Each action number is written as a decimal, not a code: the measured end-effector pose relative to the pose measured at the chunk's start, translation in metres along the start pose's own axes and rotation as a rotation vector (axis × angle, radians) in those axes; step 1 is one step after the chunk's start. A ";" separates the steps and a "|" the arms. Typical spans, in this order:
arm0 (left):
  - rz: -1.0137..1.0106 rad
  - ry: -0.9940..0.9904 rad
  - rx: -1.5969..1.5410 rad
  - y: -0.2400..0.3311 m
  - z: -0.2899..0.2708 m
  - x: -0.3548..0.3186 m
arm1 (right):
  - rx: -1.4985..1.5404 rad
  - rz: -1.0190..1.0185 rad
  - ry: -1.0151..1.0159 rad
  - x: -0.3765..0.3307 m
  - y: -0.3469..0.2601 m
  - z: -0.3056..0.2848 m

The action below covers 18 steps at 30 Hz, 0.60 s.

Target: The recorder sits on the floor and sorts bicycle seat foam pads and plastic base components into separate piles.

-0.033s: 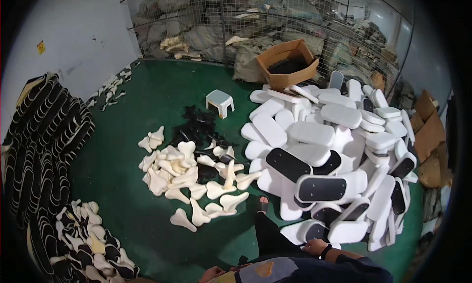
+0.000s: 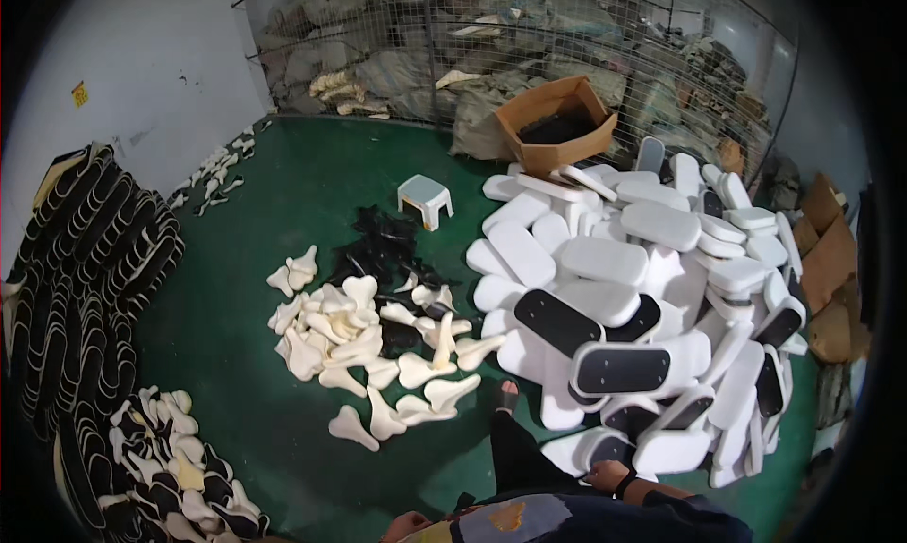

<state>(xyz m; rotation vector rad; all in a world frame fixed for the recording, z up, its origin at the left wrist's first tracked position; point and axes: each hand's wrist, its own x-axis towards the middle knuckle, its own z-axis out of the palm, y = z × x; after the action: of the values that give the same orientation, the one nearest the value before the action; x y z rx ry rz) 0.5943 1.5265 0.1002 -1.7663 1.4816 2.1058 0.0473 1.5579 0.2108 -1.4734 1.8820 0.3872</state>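
Observation:
At the lower right, my right hand (image 2: 607,474) is low beside my leg with its fingers curled. It lies closest to a white pad with a black base (image 2: 612,447), and touching cannot be made out. What lies within the fingers, if anything, is hidden. Near the bottom edge my left hand (image 2: 406,525) rests close against my patched clothing (image 2: 515,519), its fingers mostly hidden. Ahead of my foot (image 2: 507,395) lies a pile of cream, bone-shaped foam pieces (image 2: 331,326), some spreading toward me. To the right is a large heap of white rounded pads (image 2: 605,260), several showing black undersides.
A small white stool (image 2: 425,196) stands beyond black plastic sheeting (image 2: 378,246). A cardboard box (image 2: 557,151) sits behind the pads, before a wire mesh fence (image 2: 432,47) with sacks behind. Left are stacked black, cream-edged pieces (image 2: 94,260) and a mixed pile (image 2: 179,458) on green floor.
The whole view has shifted very slightly. Both hands and the piles stand as before.

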 end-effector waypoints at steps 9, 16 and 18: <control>-0.083 -0.075 -0.499 0.169 -0.091 0.120 | 0.398 0.070 -0.046 0.251 0.016 -0.158; -0.148 0.461 -0.165 0.369 -0.149 0.155 | 0.802 0.079 0.105 0.336 -0.027 -0.316; -0.170 0.421 -0.021 0.374 -0.158 0.174 | 0.833 0.103 0.102 0.348 -0.025 -0.334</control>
<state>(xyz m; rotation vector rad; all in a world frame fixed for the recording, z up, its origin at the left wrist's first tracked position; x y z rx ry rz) 0.4451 1.1271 0.2155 -2.3573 1.3199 1.7496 -0.0798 1.0924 0.2135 -0.8386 1.8548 -0.4055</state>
